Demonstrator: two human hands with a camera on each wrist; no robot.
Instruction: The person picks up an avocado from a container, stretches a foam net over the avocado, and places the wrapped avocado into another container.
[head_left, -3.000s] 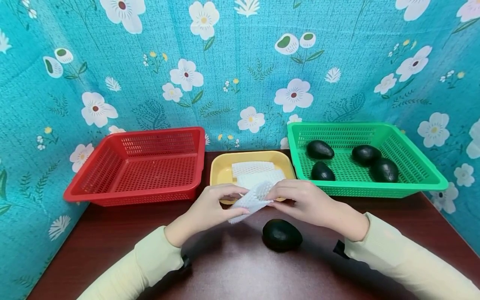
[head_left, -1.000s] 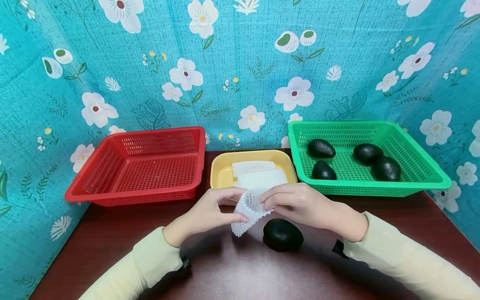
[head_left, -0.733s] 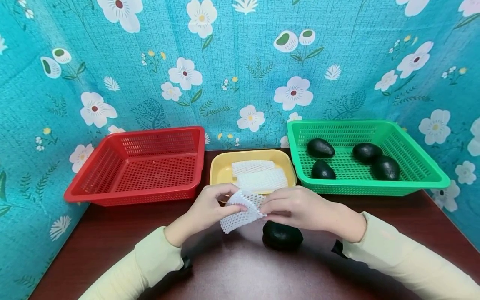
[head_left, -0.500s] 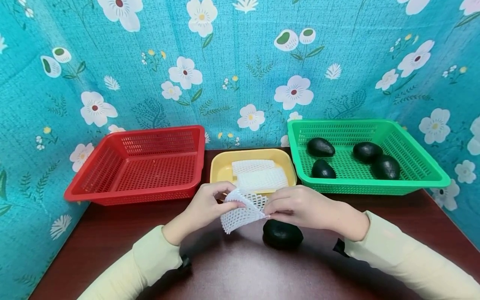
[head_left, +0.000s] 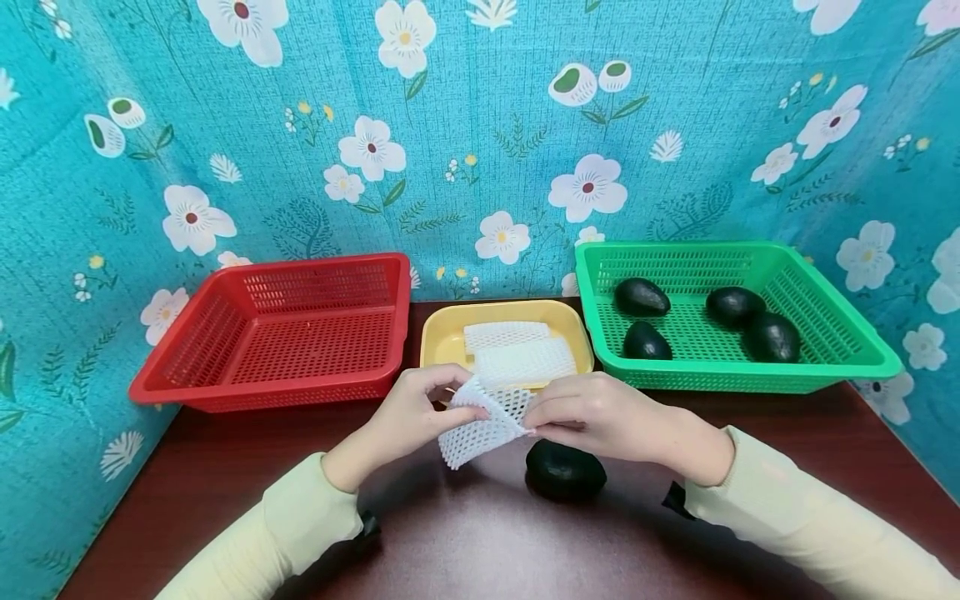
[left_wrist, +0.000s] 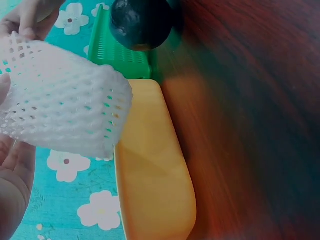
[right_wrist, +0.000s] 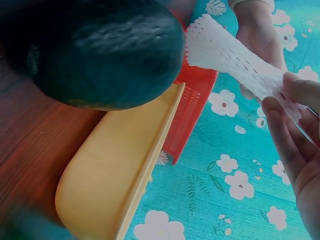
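Note:
Between both hands a white foam fruit net sleeve [head_left: 480, 432] is stretched, its mouth spread toward the right. My left hand [head_left: 412, 425] holds its left side, thumb in front and fingers behind. At the other end my right hand [head_left: 600, 412] pinches the rim of the mouth; the right wrist view shows the thumb and fingers on the sleeve [right_wrist: 240, 57]. A dark avocado [head_left: 564, 473] lies on the table just below the right hand, which overlaps its top in the head view. The same avocado [right_wrist: 110, 55] looms large in the right wrist view.
Behind the hands stands a yellow tray [head_left: 442, 333] with two more foam sleeves [head_left: 525, 360]. A red basket [head_left: 300, 333] is at the left. At the right, a green basket [head_left: 690, 329] holds several avocados [head_left: 735, 307]. A flowered blue cloth [head_left: 480, 150] hangs behind.
Over three seconds the sleeve has been turned and its mouth spread wider; its open end, facing the camera a second ago, now faces right. The avocado and baskets have stayed put.

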